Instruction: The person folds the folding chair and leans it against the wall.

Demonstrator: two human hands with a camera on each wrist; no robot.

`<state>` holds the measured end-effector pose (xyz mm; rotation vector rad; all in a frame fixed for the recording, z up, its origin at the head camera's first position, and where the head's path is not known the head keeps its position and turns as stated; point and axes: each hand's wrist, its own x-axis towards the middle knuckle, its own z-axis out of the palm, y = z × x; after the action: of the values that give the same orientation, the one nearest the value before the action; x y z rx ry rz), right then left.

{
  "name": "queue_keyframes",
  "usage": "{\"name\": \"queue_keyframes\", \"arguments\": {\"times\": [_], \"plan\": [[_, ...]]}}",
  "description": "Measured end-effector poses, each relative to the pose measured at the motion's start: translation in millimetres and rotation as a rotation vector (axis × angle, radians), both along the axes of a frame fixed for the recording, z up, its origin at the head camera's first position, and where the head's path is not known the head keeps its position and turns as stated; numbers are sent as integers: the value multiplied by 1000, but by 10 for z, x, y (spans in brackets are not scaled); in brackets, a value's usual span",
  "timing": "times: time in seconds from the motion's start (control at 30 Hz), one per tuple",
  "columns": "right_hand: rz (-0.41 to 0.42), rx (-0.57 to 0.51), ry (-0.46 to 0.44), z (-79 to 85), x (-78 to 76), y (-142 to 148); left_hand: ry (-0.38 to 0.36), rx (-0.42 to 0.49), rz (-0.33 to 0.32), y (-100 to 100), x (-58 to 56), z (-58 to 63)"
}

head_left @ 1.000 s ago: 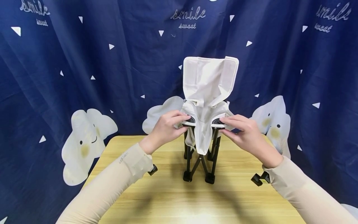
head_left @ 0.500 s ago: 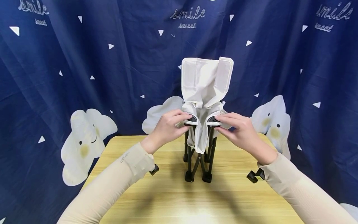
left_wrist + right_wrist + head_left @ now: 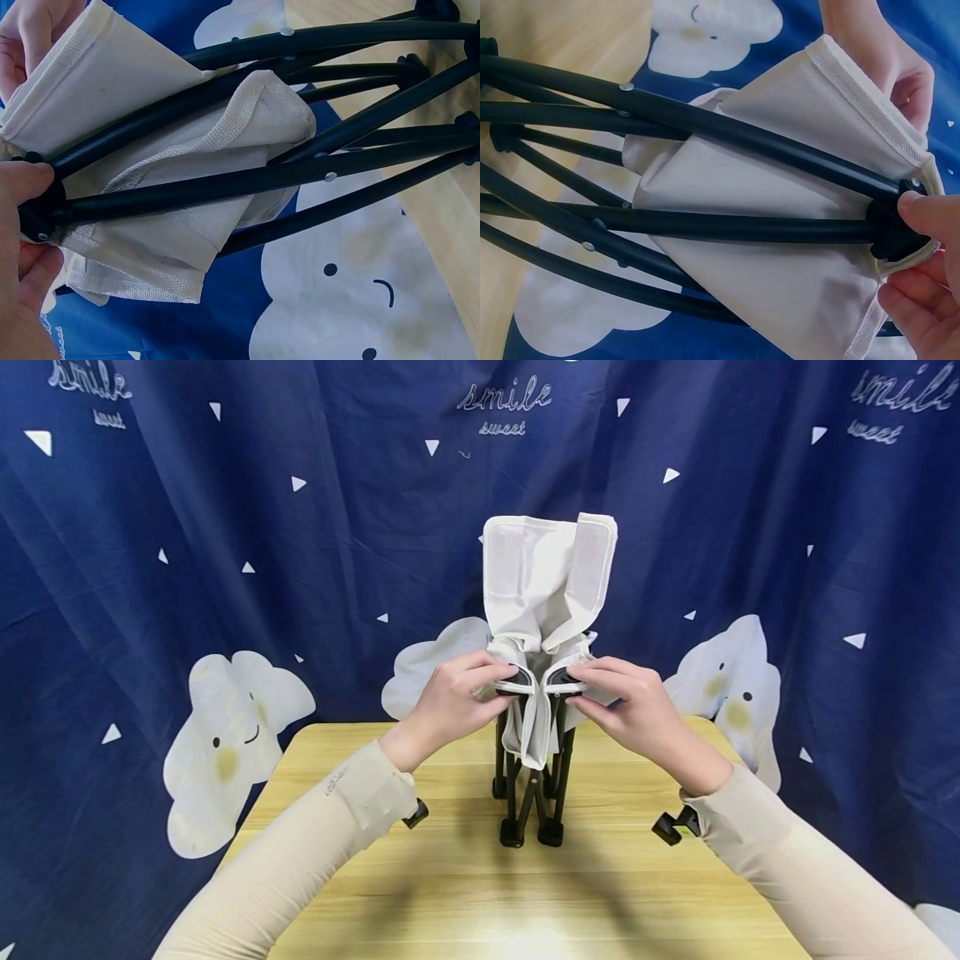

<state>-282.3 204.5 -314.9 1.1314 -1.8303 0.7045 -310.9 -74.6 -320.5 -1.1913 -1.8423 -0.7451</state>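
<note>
A small folding stool with a white fabric seat [image 3: 525, 647] and black tube legs [image 3: 511, 789] stands upright on the table, its frame drawn narrow. A wide fabric flap [image 3: 504, 560] sticks up behind the seat. My left hand [image 3: 459, 695] pinches the left front corner, thumb below and fingers on top of the black corner cap [image 3: 517, 677]. Opposite it, my right hand [image 3: 633, 700] pinches the right front corner the same way. In the left wrist view the thumb presses a black corner joint [image 3: 37, 202]; slack fabric hangs in folds between the crossed legs.
The stool stands on a light wood-grain table [image 3: 420, 877]. Behind hangs a dark blue curtain [image 3: 360, 527] with white clouds and triangles. A black camera mount [image 3: 667, 827] juts from the right cuff, another [image 3: 416, 814] from the left.
My right hand has moved left with its corner, bringing the two front corners close together. The legs stand nearer each other and the fabric between them has bunched. My left hand has barely shifted.
</note>
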Motion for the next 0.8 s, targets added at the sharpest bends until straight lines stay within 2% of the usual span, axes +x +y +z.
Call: {"name": "queue_keyframes", "arguments": {"times": [0.57, 0.8], "plan": [[42, 20, -79, 74, -52, -129, -23, 3, -1, -25, 2, 23], [59, -13, -152, 98, -78, -152, -8, -8, 8, -22, -9, 37]]}}
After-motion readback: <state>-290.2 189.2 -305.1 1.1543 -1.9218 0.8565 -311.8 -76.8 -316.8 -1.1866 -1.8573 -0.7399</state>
